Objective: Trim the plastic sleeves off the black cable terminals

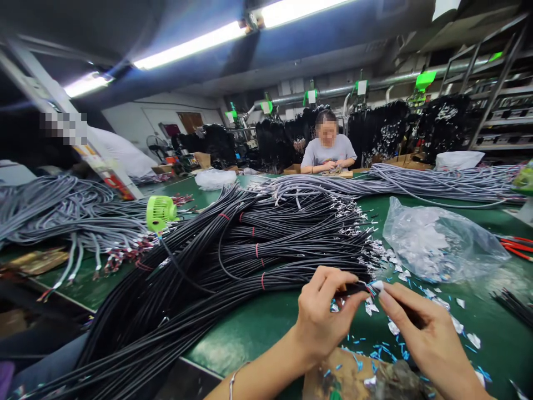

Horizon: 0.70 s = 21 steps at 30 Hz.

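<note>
My left hand (327, 305) is closed in a pinch on the end of a black cable, most of it hidden by the fingers. Thin coloured wires (369, 289) stick out of that end. From the other side my right hand (420, 322) pinches the wire tips between thumb and index finger, and something white covers the index fingertip. Just behind both hands lie the stripped ends of bundled black cables (233, 244), tied with red bands. Blue insulation bits (389, 353) and foil scraps (473, 340) are scattered beneath and around the hands.
A clear plastic bag (441, 239) of foil scraps lies at the right. Grey cables (416, 180) run along the back of the green table (237, 339); more grey cables (62, 205) pile up left. A green fan (160, 212) stands among them. A co-worker (328, 147) sits opposite.
</note>
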### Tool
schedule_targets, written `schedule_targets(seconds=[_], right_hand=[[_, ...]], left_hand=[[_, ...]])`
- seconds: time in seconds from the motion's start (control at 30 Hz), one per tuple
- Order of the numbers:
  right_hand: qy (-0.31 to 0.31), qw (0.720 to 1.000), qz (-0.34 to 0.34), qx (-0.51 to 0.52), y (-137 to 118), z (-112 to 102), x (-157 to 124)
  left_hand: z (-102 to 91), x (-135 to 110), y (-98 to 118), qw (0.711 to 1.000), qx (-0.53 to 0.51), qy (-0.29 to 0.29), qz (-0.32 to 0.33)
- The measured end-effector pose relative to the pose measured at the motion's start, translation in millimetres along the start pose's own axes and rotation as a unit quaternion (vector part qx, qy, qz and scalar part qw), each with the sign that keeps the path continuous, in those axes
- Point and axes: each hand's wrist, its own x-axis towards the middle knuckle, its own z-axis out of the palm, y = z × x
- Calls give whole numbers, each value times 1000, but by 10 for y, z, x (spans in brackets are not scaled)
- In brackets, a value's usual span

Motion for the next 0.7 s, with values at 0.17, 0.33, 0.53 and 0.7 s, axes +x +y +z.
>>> schedule_targets(seconds=[0.17,0.33,0.53,0.7], right_hand=[[49,997,-38,-42,86,33,-44],[67,994,-73,-41,-15,42,-49],[49,996,-71,-23,3,32,-25],[61,998,-11,16,8,-28,10]], left_hand=[[-16,11,-30,1000,11,-15,17],[-62,69,-28,997,-6,-80,-12],[-113,158,-42,954,-147,-200,-166],[-102,157,-24,962,-136,-171,-162]])
